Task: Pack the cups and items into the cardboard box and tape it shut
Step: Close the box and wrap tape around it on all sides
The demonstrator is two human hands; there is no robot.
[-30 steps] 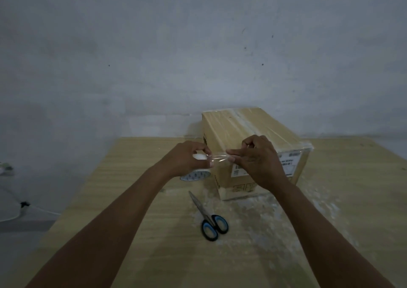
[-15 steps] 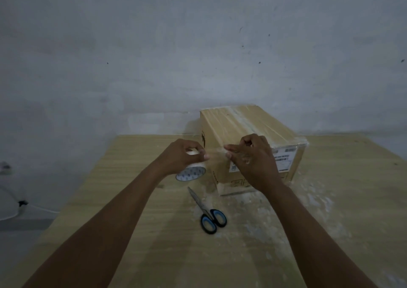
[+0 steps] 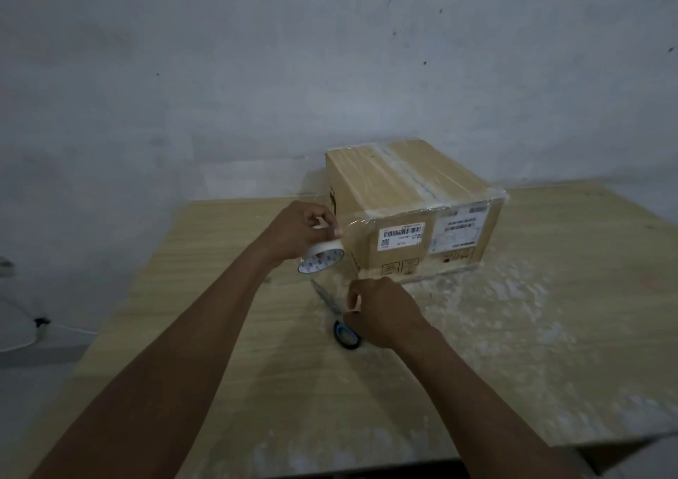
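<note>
The cardboard box (image 3: 398, 189) stands closed at the back of the wooden table (image 3: 220, 332), with clear tape along its top seam and white labels on its front. My left hand (image 3: 297, 231) grips a white tape roll (image 3: 321, 259) just left of the box's near corner, and a clear strip runs from the roll to that corner. Blue-handled scissors (image 3: 339, 326) lie on the table in front of the box. My right hand (image 3: 383, 311) is down on them, fingers curled over one handle loop, which it hides.
A grey wall rises right behind the table and box. White dusty patches (image 3: 513, 306) cover the table's right half. The near table edge drops off at the lower right. A cable (image 3: 40, 322) hangs at the far left, off the table.
My right hand has let go of the tape strip and dropped onto the scissors. The left hand still holds the roll near the box corner. The view has shifted closer and leftward.
</note>
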